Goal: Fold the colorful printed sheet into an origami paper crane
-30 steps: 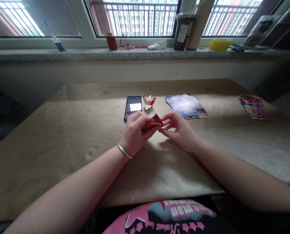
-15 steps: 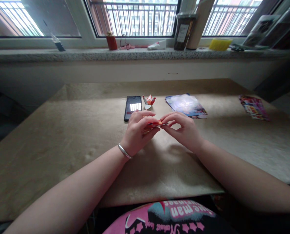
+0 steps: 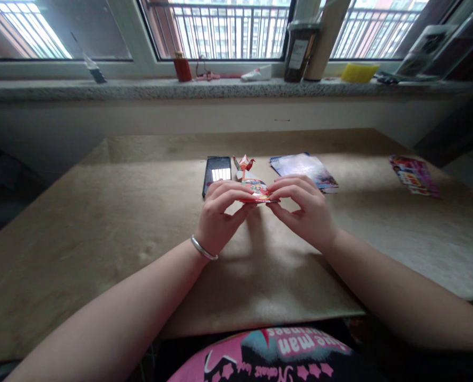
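Observation:
Between my two hands is a folded piece of red printed paper (image 3: 257, 189), held just above the table. My left hand (image 3: 222, 212) pinches its left side, thumb below and fingers on top. On the other side, my right hand (image 3: 303, 209) grips the right edge the same way. Just behind the paper stands a small red-and-white origami crane (image 3: 244, 163), partly covered by it. A dark smartphone (image 3: 217, 172) lies beside the crane, its near end close to my left fingers. Beyond my right hand rests a stack of printed paper sheets (image 3: 306, 168).
Colourful printed cards or papers (image 3: 413, 175) lie near the table's right side. Along the stone windowsill (image 3: 140, 91) stand a red bottle (image 3: 182, 69), a dark labelled container (image 3: 299, 53) and a yellow block (image 3: 359, 72). The wooden table (image 3: 101, 223) reaches toward my body.
The folded paper has turned, so its printed upper face and a flap pointing away from me now show. My right fingers have shifted onto its right edge.

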Demonstrator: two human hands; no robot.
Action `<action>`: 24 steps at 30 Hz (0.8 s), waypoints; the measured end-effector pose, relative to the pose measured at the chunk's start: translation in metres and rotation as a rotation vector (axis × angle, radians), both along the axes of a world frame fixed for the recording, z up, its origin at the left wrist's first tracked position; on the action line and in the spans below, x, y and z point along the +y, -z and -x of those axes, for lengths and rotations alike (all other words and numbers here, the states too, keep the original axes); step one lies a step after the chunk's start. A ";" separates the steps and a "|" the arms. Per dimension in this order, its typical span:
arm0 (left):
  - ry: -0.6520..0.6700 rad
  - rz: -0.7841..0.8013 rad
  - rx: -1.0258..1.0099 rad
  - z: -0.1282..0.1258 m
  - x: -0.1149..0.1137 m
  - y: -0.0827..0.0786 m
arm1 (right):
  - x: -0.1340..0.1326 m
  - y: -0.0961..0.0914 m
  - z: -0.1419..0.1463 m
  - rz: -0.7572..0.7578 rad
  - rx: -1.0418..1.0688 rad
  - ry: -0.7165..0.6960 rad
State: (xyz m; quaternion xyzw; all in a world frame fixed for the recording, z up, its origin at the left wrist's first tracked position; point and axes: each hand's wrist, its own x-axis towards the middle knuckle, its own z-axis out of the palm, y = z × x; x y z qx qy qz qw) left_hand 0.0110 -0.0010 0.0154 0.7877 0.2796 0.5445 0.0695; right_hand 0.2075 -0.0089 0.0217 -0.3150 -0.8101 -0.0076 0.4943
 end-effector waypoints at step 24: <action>0.083 0.026 -0.038 -0.001 -0.002 0.002 | -0.002 -0.004 -0.001 -0.068 -0.063 -0.017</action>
